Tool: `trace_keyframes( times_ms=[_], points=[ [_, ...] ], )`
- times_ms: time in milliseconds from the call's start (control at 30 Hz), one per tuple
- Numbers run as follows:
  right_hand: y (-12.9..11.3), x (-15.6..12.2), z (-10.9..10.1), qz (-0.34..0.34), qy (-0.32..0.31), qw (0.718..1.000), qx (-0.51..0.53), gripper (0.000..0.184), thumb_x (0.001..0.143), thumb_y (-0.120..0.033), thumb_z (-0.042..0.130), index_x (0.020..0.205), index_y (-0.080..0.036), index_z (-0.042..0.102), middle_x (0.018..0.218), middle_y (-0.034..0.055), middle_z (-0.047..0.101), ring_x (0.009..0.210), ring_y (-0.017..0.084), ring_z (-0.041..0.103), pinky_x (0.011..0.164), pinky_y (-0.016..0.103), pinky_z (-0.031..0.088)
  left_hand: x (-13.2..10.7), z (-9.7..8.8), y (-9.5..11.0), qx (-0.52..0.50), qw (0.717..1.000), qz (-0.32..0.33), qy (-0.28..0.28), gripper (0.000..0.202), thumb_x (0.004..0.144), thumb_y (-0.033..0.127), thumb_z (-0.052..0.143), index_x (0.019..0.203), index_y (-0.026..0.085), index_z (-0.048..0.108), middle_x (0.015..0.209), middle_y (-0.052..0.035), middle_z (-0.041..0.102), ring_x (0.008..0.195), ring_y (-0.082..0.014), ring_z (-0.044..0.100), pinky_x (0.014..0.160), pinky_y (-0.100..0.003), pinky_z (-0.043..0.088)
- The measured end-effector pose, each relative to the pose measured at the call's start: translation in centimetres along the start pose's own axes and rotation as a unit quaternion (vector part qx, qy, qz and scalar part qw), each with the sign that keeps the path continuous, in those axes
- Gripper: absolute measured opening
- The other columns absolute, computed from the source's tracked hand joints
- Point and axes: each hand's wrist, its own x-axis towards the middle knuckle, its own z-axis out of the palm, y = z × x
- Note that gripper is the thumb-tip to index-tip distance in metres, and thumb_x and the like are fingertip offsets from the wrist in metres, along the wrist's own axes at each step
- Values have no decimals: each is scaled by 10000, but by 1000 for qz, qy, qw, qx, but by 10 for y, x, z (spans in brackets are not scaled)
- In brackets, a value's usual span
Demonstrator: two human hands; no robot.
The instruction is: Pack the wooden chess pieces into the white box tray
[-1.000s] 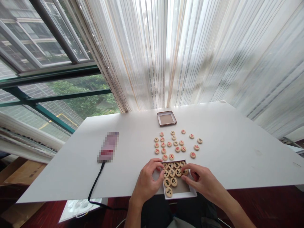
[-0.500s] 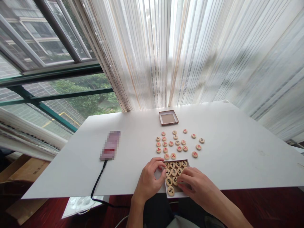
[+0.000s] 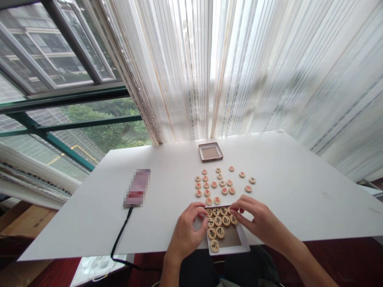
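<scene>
A shallow open box [image 3: 244, 244] with a white rim lies at the table's near edge, its near end jutting over. Inside, rows of round wooden Chinese chess pieces [image 3: 220, 232] with black characters fill the far and left parts; brown bottom shows at the near right. My left hand [image 3: 189, 227] is curved at the box's left side, thumb and forefinger apart, fingertips at the rim. My right hand [image 3: 253, 215] hovers at the far right corner, its fingertips over the corner piece and partly hiding it. Its thumb and fingers are apart, with no piece visible between them.
Several loose pieces, mostly with red characters [image 3: 214, 184], lie beyond the box on the white table [image 3: 167, 187]. Farther back sits the box lid [image 3: 211, 152]. At left is a blurred-out phone-like object [image 3: 137, 188] with a black cable [image 3: 120, 231]. Curtains [image 3: 185, 79] hang behind.
My right hand has moved away from the box's middle toward its far right corner, uncovering pieces and the bare bottom. My left hand stays at the left rim. The view has shifted slightly.
</scene>
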Motion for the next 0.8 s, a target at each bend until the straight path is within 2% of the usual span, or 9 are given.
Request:
trace_keyframes(
  times_ms=[100,200,267,400,567,700,800],
  points=[
    [17,27,-22,11,51,999,-2,217,967,-379,553,988,-234,713,950,61,733,810,198,652,736,324,527,0,0,-1,-3,1000,-5,-2,102,892,180,587,942,222,665,1196,-68,646,881,-186,668,848,-347,559],
    [29,59,-37,24,9,1000,9,234,970,-356,525,1016,-234,719,961,43,756,785,186,667,706,309,527,0,1,-2,-8,1000,-7,2,96,901,195,581,935,219,668,1191,-70,648,882,-185,670,840,-347,562],
    [34,80,-42,27,-15,1000,2,239,967,-320,508,1037,-223,715,1006,44,756,848,189,682,750,306,536,0,1,-3,-11,1000,-4,7,100,907,205,577,932,216,673,1184,-75,654,885,-190,671,807,-341,566],
    [39,114,-42,39,-48,996,-60,242,954,-246,498,1028,-221,727,1045,42,748,906,189,687,807,298,535,0,1,-4,-10,1000,-3,16,113,919,234,567,924,212,678,1177,-83,664,836,-185,670,737,-331,560],
    [45,145,-38,51,-63,992,-98,232,928,-193,525,980,-209,750,997,59,748,898,204,680,789,300,529,0,0,-4,-23,999,-10,21,119,929,228,557,921,207,674,1161,-82,665,841,-180,669,749,-325,556],
    [46,163,-39,47,-92,988,-114,232,915,-188,542,996,-219,757,1021,52,749,920,196,685,774,268,530,0,-1,-5,-36,999,-12,36,112,933,215,555,921,211,666,1125,-73,673,931,-197,664,772,-315,549],
    [42,168,-41,40,-117,984,-129,198,875,-176,584,938,-224,766,989,50,754,890,202,690,734,260,521,-1,-2,-6,-43,998,-13,46,110,936,221,553,924,211,662,1102,-69,679,963,-202,661,775,-311,543]
  ],
)
